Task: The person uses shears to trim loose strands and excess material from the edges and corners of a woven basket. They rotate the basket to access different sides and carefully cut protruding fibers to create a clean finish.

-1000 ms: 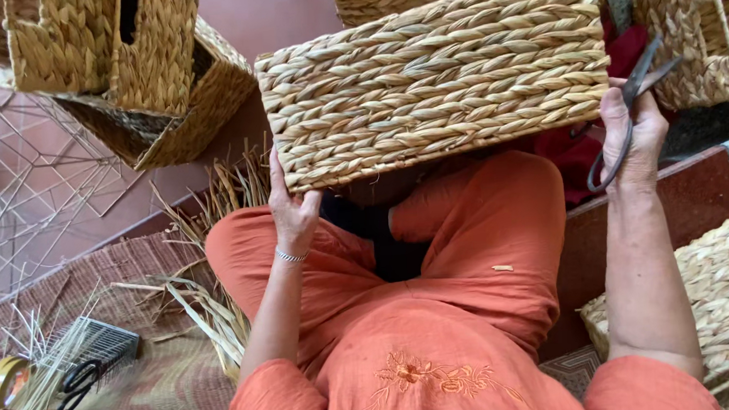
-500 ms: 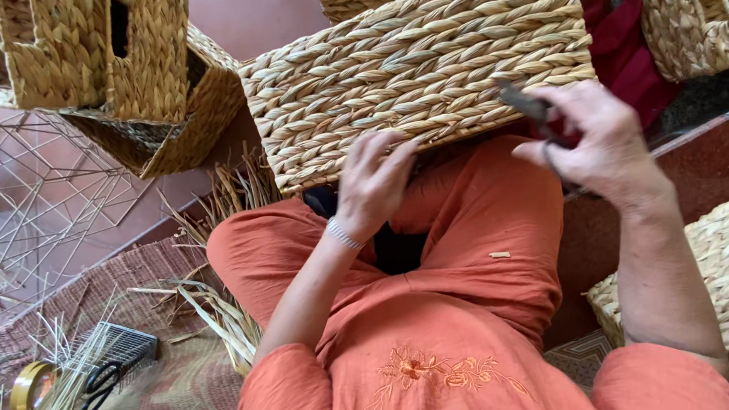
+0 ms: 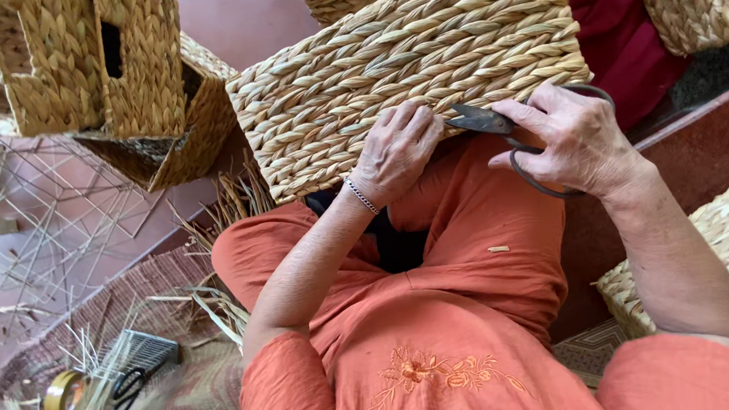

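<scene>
Both hands work at the lower edge of the woven basket [image 3: 407, 70], which rests tilted on the person's lap, its plaited side facing the camera and its lower edge lying across the knees of the orange trousers [image 3: 484, 257]. Left hand [image 3: 395, 149] lies curled on the weave near the middle of that lower edge, fingers pressed to the plaits, apparently pinning or pinching a strand; whether a loose end is held between the fingertips cannot be told. Right hand [image 3: 581, 139] is clamped through the loops of dark scissors [image 3: 493, 123], whose blades point left toward the left fingertips and look nearly together, tips just beside the basket's edge.

Judgement on doing the step well: any trim should be made close to the weave without nicking the plaited strands, so the blades are best kept flat against the surface and the left fingers kept clear of the tips. The basket needs to sit steady on the lap; the left hand's pressure serves that.

Surroundings: further woven baskets [image 3: 108, 69] stand on the floor at upper left, another at the right edge [image 3: 700, 254]. Loose straw [image 3: 220, 296] lies on the woven mat [image 3: 121, 317] at left. A second pair of scissors [image 3: 129, 384] and a roll of tape [image 3: 63, 395] lie at the mat's lower left corner.
</scene>
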